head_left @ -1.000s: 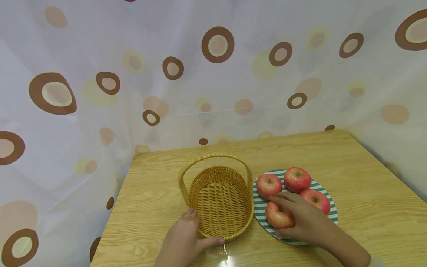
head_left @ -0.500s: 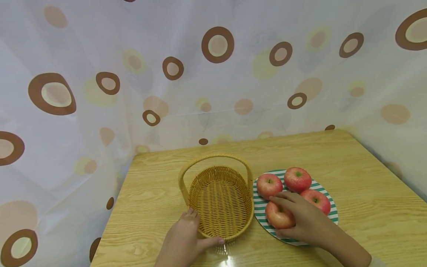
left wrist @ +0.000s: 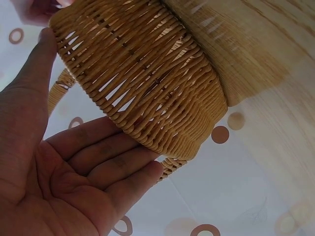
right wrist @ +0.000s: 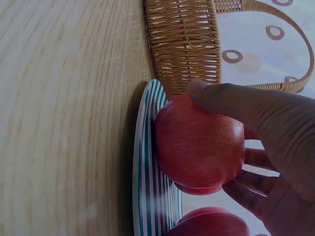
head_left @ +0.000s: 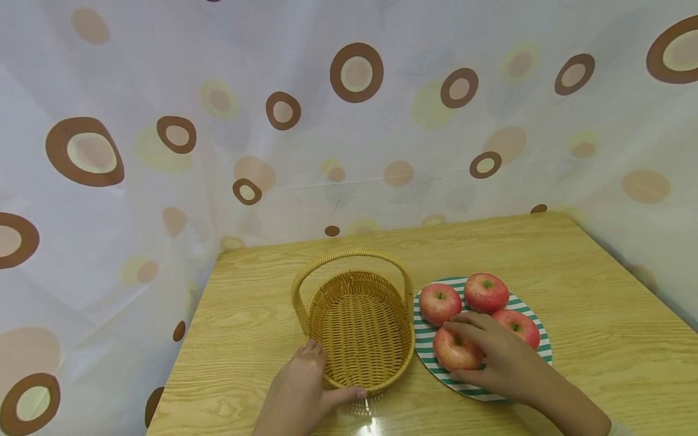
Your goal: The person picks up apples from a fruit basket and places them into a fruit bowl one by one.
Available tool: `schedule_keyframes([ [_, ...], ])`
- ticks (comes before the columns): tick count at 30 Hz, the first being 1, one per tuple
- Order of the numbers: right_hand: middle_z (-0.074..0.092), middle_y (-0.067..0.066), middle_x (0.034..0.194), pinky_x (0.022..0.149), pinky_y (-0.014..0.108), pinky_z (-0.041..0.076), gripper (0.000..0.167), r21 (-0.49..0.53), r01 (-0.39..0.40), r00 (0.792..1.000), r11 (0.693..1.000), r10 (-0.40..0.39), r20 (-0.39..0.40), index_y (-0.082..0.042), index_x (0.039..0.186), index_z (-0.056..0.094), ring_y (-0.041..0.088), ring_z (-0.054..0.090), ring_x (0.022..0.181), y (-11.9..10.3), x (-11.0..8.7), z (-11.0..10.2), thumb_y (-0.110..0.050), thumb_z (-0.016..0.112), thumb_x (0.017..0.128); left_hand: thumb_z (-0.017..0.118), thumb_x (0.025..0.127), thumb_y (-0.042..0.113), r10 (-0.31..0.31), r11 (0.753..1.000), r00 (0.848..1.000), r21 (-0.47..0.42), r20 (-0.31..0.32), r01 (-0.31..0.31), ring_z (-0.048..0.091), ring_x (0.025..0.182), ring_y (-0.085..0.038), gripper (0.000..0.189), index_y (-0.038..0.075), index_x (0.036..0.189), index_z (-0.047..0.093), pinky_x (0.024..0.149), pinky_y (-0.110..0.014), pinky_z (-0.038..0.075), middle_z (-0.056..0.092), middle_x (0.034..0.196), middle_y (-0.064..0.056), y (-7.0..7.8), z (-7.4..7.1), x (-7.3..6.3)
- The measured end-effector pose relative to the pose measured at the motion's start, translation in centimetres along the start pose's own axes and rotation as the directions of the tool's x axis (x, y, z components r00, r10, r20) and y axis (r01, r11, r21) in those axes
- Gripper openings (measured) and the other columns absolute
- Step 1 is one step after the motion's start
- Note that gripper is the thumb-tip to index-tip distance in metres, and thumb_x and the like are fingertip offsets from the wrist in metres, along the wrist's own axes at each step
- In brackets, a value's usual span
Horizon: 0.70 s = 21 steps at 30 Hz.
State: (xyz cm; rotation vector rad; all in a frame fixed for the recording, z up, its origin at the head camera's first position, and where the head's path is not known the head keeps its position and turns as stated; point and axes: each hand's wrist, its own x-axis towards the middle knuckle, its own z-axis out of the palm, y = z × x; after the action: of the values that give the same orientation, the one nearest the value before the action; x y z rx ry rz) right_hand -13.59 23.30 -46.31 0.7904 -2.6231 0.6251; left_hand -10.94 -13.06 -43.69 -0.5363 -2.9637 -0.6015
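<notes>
A golden wicker basket (head_left: pixel 362 330) with a tall arched handle stands on the table. My left hand (head_left: pixel 302 387) rests at its near-left rim, thumb spread along the front. In the left wrist view, the fairly straight fingers (left wrist: pixel 108 157) reach to the rim, some tips hidden behind it. To the right, a round plate (head_left: pixel 431 357) with green and white stripes bears several red apples. My right hand (head_left: pixel 504 360) holds the nearest apple (head_left: pixel 452 351) from its right side. The right wrist view shows the thumb (right wrist: pixel 216 96) on one side of this apple (right wrist: pixel 199 142) and fingers around another side.
Beside the held apple on the plate are a left apple (head_left: pixel 438 304), a back apple (head_left: pixel 486 293) and a right apple (head_left: pixel 520 327). The wooden table (head_left: pixel 256 290) meets a white curtain (head_left: pixel 305 200) with brown and yellow circles behind and at both sides.
My right hand's fingers have shifted very slightly to the right on the apple. The left hand, basket and plate look the same.
</notes>
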Motion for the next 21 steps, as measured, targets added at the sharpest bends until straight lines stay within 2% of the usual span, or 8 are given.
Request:
schedule_keyframes([
  [9,0.068,-0.002,0.133,0.093,0.047,0.064,0.072,-0.012,-0.027,0.999,1.000,0.027,0.022,-0.016,0.132,0.073,0.021,0.068,0.121,0.20,0.11,0.02,-0.035,0.101,0.069,0.078,0.077,0.077,0.003,1.000,1.000,0.001,0.005,-0.003,0.064,0.130,-0.050,0.104,-0.015,0.125,0.068,0.100,-0.061,0.058,0.069,0.130,-0.035,0.06,-0.05,0.08],
  [20,0.069,-0.004,0.131,0.088,0.042,0.065,0.057,-0.019,0.001,1.000,1.000,-0.001,-0.024,-0.019,0.127,0.074,0.019,0.070,0.118,0.07,0.69,-0.78,-0.042,0.095,0.079,0.077,0.079,0.076,0.009,1.000,1.000,0.008,0.014,-0.009,0.064,0.130,-0.050,0.102,-0.015,0.127,0.067,0.102,-0.059,0.058,0.068,0.132,-0.034,-0.13,0.04,0.27],
  [21,0.070,-0.003,0.130,0.085,0.038,0.065,0.055,-0.021,0.007,1.000,1.000,-0.008,-0.027,-0.018,0.126,0.074,0.017,0.069,0.115,0.06,0.80,-0.93,-0.041,0.094,0.080,0.077,0.080,0.075,0.015,1.000,1.000,0.010,0.009,-0.015,0.065,0.130,-0.049,0.102,-0.014,0.127,0.067,0.102,-0.059,0.058,0.069,0.132,-0.034,-0.16,0.03,0.26],
])
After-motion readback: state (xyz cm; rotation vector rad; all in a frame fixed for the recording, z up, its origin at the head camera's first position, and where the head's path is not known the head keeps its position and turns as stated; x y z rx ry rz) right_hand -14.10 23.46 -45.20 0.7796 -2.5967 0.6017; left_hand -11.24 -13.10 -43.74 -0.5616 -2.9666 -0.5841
